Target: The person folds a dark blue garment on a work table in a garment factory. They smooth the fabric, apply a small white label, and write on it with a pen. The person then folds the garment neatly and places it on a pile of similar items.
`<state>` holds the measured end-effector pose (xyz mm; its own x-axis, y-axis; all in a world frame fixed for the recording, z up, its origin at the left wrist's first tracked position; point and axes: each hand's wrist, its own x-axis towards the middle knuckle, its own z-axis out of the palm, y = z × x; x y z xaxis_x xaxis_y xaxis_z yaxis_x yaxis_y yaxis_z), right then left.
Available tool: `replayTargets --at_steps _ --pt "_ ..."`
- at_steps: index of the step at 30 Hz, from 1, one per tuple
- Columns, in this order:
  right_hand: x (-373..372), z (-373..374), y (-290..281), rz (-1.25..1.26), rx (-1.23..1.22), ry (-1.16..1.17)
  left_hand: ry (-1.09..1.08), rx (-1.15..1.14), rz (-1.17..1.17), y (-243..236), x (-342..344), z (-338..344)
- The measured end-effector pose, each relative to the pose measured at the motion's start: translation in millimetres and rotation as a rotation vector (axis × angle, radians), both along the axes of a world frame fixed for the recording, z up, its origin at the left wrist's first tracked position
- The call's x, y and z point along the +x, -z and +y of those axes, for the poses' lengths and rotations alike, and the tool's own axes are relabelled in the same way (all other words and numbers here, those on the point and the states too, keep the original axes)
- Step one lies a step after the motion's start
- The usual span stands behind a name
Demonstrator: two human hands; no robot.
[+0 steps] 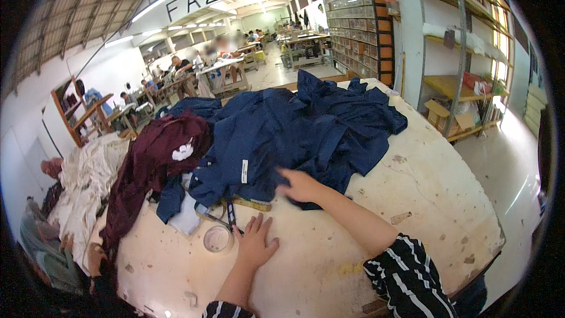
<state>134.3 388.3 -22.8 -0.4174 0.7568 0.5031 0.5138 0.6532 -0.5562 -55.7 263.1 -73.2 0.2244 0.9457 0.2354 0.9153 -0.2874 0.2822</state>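
Note:
My left hand rests open on the pale worktable, beside a roll of tape and black-handled scissors. Above it lies a yellow measuring strip. My right hand reaches the front of a heaped navy fabric with a white label; its fingertips are smeared by motion, so I cannot tell whether they grip it. Maroon cloth and cream cloth lie piled to the left, with a white piece under navy cloth.
Another person's hands are at the table's left edge. Behind, several people work at sewing tables. A wall of small drawers stands at the back right, beside metal-framed shelves holding boxes and rolls.

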Motion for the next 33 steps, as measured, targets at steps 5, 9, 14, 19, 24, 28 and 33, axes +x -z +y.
replayTargets --at_steps 5,9,14,19,24,28,33 --pt "30.4 12.6 -77.4 0.619 -0.369 -0.218 -0.04 0.001 0.057 -4.7 -6.7 -8.9" --pt "165.7 59.3 -22.9 0.21 0.389 1.027 0.099 0.308 -0.066 -22.3 18.3 -3.2" --pt "134.4 94.5 76.5 -0.554 0.08 0.67 0.349 0.467 -0.048 -50.3 101.8 15.1" --pt "42.6 66.3 88.3 -0.195 0.205 -0.17 0.169 0.265 0.176 -24.6 127.3 91.2" --pt "104.2 84.6 -15.7 0.009 -0.574 -0.153 -0.089 0.103 0.248 2.7 54.4 129.4" --pt "148.2 70.7 6.5 -0.334 0.24 0.664 -0.3 0.036 0.301 14.4 43.9 162.8" --pt "195.7 76.2 31.4 -0.531 -0.07 0.673 -0.342 -0.002 0.277 1.3 43.1 188.6"
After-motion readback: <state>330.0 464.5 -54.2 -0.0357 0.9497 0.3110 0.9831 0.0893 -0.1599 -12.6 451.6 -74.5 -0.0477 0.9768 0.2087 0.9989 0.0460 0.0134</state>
